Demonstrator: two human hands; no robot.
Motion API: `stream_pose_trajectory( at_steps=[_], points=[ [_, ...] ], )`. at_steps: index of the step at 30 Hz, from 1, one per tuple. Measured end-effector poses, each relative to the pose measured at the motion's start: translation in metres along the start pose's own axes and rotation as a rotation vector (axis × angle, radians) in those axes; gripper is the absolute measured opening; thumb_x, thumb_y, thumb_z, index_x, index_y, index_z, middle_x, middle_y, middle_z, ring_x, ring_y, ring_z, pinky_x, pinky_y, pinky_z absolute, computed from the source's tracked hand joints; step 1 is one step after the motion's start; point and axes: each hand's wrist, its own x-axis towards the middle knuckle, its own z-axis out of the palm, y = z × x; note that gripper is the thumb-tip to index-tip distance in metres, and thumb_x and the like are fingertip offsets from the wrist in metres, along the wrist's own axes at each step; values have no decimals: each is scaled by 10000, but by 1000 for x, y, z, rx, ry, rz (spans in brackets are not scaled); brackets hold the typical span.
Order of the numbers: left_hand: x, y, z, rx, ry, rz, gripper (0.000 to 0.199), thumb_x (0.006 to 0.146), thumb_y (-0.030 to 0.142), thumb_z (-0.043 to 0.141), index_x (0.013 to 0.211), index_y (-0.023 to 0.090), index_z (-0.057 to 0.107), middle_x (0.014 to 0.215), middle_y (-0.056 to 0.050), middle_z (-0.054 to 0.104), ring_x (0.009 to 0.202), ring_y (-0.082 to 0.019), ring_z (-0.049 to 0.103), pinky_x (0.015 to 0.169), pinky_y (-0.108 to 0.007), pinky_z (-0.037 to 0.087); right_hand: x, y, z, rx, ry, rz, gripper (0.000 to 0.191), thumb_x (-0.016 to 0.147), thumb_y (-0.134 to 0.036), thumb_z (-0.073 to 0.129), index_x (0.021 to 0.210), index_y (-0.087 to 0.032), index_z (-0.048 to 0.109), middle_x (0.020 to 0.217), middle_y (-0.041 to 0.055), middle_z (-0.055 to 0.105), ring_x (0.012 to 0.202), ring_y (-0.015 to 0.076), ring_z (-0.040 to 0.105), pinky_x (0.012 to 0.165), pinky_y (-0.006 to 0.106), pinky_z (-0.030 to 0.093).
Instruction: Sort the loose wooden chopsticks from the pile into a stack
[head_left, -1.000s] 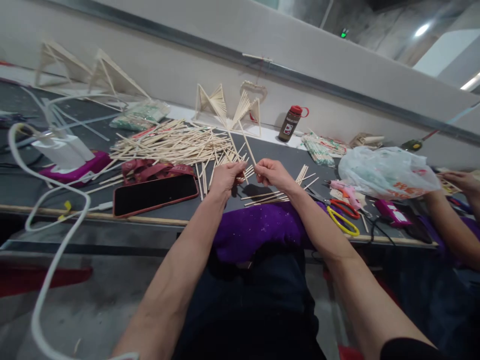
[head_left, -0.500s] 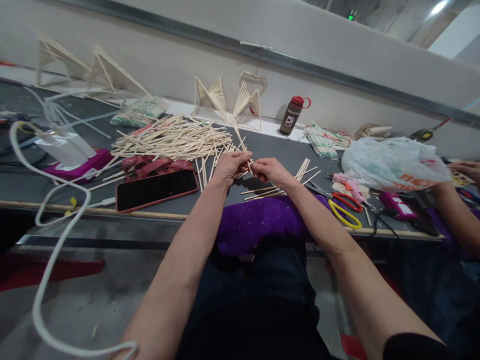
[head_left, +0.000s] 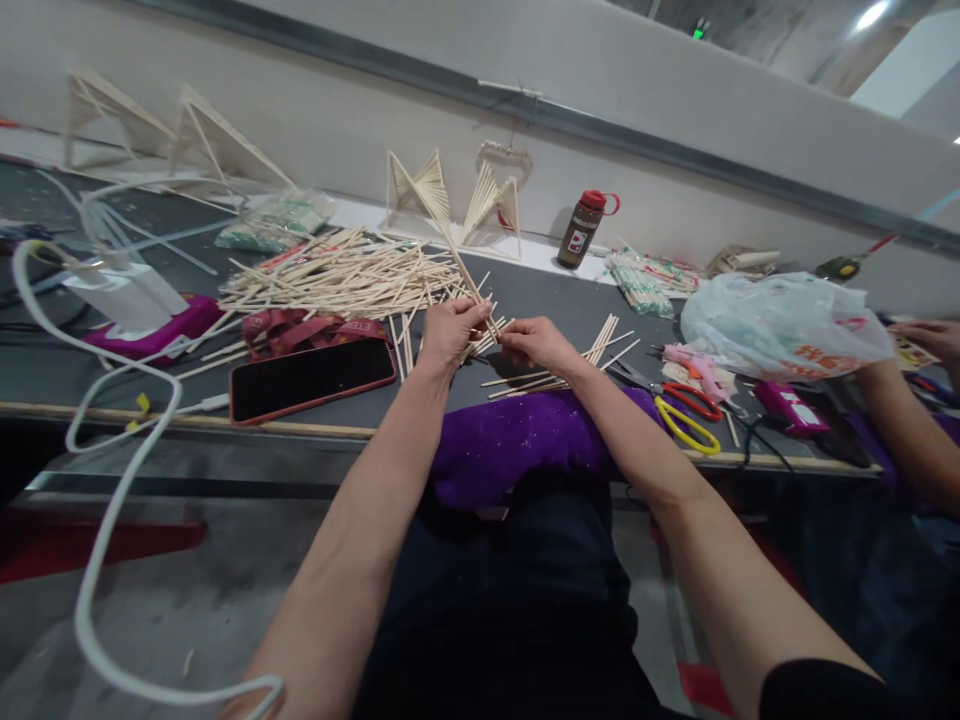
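Note:
My left hand (head_left: 453,330) is closed on thin wooden sticks (head_left: 466,272) that slant up and away from the fingers. At their lower end, my right hand (head_left: 536,343) pinches with thumb and forefinger; exactly how many sticks lie between the fingers cannot be made out. To the left of my hands spreads a large pile of loose wooden sticks (head_left: 352,275). A smaller bunch of sticks (head_left: 600,345) lies on the table beside my right wrist. A purple cloth (head_left: 517,440) is at the table edge beneath my forearms.
A phone (head_left: 313,380) and a white cable (head_left: 112,540) are at left. Stick models (head_left: 420,190) stand by the wall near a bottle (head_left: 581,235). At right are scissors (head_left: 686,425), a pink glue gun (head_left: 694,365), a plastic bag (head_left: 787,325) and another person's arm (head_left: 915,420).
The held sticks have tipped so that their far end points more to the left. My left hand has shifted slightly left, while my right hand stays almost in place.

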Motion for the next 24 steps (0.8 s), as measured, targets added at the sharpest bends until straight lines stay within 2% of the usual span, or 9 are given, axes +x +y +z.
stream_pose_trajectory(
  at_steps=[4,9,13,18,24],
  points=[
    [1,-6,2,101,-37,69,215,666,349,693,664,134,689,528,23,545,478,-82,470,471,-212,379,-1,-2,0,-144,-12,24,165,793,-120,513,751,-126,672,572,-15,610,424,64,529,376,153,371],
    [0,-8,3,175,-66,129,230,686,367,687,628,144,678,517,24,535,476,-84,460,466,-214,367,-1,2,-3,-255,-7,-29,187,761,-116,502,749,-128,688,522,-33,577,416,67,520,394,156,381],
    [-2,1,2,3,-94,46,245,642,366,732,603,139,648,535,19,542,484,-76,466,474,-208,394,-3,0,-6,-87,-56,-29,158,755,-152,526,757,-124,681,524,-36,573,394,62,496,383,164,394],
    [-2,9,-2,-198,-138,-74,238,606,327,777,734,142,698,629,1,614,515,-68,512,476,-182,423,-5,-5,-8,154,-98,-18,126,728,-232,598,722,-120,658,495,-34,558,373,51,453,351,159,355],
    [-2,8,-4,-285,-151,-111,185,655,267,756,780,139,710,660,-9,640,527,-60,536,440,-153,398,-1,-3,-11,264,1,9,110,707,-236,575,713,-142,632,521,-32,575,365,56,453,311,164,327]
  ],
)
